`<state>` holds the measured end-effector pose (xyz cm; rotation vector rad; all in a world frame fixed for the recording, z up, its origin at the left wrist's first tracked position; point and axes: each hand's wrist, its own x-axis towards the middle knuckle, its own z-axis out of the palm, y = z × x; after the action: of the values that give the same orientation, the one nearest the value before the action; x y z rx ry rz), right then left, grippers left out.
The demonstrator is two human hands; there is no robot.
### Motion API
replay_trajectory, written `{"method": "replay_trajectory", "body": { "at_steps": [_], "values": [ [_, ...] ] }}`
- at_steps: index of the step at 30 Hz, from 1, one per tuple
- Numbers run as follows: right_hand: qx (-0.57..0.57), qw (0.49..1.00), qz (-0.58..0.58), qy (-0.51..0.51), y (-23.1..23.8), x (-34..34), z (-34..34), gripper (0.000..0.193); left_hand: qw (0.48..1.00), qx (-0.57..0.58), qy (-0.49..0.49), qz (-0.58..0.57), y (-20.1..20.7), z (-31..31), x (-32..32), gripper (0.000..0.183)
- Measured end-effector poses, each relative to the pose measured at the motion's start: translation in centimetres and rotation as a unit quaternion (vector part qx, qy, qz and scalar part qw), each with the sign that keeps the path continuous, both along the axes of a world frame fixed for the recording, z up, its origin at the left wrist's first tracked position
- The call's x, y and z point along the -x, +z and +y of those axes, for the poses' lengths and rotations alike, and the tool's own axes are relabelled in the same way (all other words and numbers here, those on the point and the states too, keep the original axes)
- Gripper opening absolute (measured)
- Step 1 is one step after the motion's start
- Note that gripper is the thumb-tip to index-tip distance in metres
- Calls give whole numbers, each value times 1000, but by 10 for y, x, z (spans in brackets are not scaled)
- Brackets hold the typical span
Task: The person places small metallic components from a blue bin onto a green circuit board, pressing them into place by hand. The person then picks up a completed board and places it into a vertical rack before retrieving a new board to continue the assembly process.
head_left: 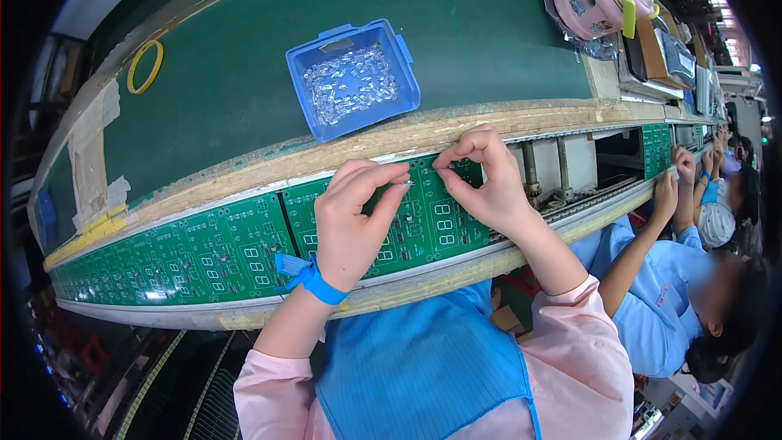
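My left hand, with a blue wrist strap at its wrist, pinches a small shiny electronic component between thumb and forefinger. It hovers over a green circuit board. Opposite it, my right hand is curled above the same board's right part, thumb and forefinger tips brought close together. Whatever lies between those tips is too small to make out. Past the wooden ledge, a blue plastic bin holds many small clear components.
More green circuit boards line the rail to the left. A yellow ring lies on the green bench top. At the far right stand a pink container and cardboard. A co-worker in light blue sits to my right.
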<state>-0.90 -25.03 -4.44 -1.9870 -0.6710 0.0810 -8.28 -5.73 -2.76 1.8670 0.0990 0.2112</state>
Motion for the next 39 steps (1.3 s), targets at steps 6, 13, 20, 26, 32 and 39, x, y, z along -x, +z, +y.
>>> {"method": "replay_trajectory", "body": {
  "at_steps": [6, 13, 20, 26, 32, 39],
  "values": [
    [2, 1000, 0, 12, 0, -1, -2, 33, 1000, 8, -2, -12, 1, 0, 0, 19],
    [-10, 1000, -8, 20, -4, -1, -3, 37, 1000, -12, -1, -20, 0, 0, 0, 18],
    [34, 998, -43, 13, 0, 1, -1, 36, 1000, -19, -1, -23, 0, 0, 0, 18],
    [152, 976, -151, 45, 29, -2, 10, 35, 992, 127, 11, -18, -10, -1, 2, 18],
    [189, 977, -89, 53, 44, -6, 14, 30, 989, 147, 5, -24, -12, -1, 2, 19],
    [159, 954, -241, 79, 60, -67, 43, 16, 990, -133, -29, -47, 5, -14, -11, 19]
  ]
}}
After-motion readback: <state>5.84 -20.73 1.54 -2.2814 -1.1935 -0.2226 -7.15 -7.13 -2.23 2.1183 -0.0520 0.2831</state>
